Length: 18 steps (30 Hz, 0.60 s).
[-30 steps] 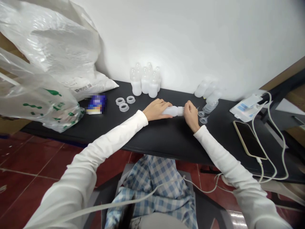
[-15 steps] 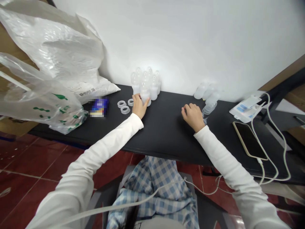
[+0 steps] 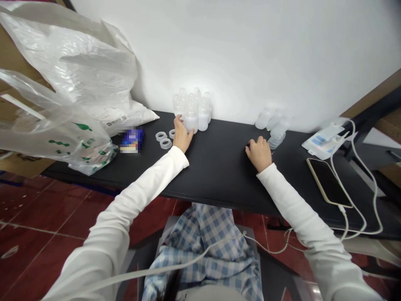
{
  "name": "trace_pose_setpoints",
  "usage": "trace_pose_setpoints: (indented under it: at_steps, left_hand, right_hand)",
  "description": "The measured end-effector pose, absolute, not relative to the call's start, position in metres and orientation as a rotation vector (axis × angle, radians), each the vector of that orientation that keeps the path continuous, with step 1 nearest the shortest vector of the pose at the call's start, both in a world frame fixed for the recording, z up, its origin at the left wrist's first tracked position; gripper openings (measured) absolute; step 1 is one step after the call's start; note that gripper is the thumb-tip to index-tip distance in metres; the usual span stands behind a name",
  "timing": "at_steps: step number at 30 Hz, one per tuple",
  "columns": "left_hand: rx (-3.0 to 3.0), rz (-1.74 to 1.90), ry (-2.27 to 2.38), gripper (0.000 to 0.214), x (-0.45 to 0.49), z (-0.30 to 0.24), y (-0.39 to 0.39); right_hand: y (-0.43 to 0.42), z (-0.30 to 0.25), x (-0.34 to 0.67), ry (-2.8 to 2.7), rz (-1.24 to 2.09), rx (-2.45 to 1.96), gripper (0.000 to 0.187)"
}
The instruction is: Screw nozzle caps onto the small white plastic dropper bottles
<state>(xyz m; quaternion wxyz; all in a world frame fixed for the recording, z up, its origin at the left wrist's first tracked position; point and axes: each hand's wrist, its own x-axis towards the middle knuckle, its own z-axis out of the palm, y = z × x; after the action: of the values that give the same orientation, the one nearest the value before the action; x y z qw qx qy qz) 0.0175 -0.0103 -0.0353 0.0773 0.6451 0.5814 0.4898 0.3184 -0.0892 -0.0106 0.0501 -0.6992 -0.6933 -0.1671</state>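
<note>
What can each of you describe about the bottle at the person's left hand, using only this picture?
The bottle stands upright on the black tabletop, at the front of a cluster of similar bottles. Its lower body looks like frosted, milky-white plastic; its top is a clear, rounded dome. The fingertips of the left hand appear to touch its left side.

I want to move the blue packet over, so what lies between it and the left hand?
In the head view, clear plastic rings lie on the black tabletop between the blue packet and the left hand.
</note>
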Motion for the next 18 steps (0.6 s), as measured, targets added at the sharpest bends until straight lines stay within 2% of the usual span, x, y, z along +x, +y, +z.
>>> trace_pose_setpoints:
  at_steps: [4,11,14,18]
  left_hand:
    - [2.018,1.355,2.067,0.061,0.015,-0.031,-0.023]
    - [2.165,1.005,2.216,0.013,0.011,-0.027,-0.042]
    - [2.207,0.833,2.106,0.018,0.034,-0.02,-0.055]
    - [2.016,0.941,1.488,0.031,0.075,-0.019,-0.066]
  right_hand:
    - [-0.08,-0.018,0.328,-2.058,-0.504,-2.045,0.027]
    - [-0.065,-0.023,0.348,-2.0,-0.392,-1.901,0.038]
    - [-0.066,-0.023,0.344,-1.98,-0.285,-1.754,0.034]
    - [-0.071,-0.024,0.323,-1.927,-0.149,-1.42,0.027]
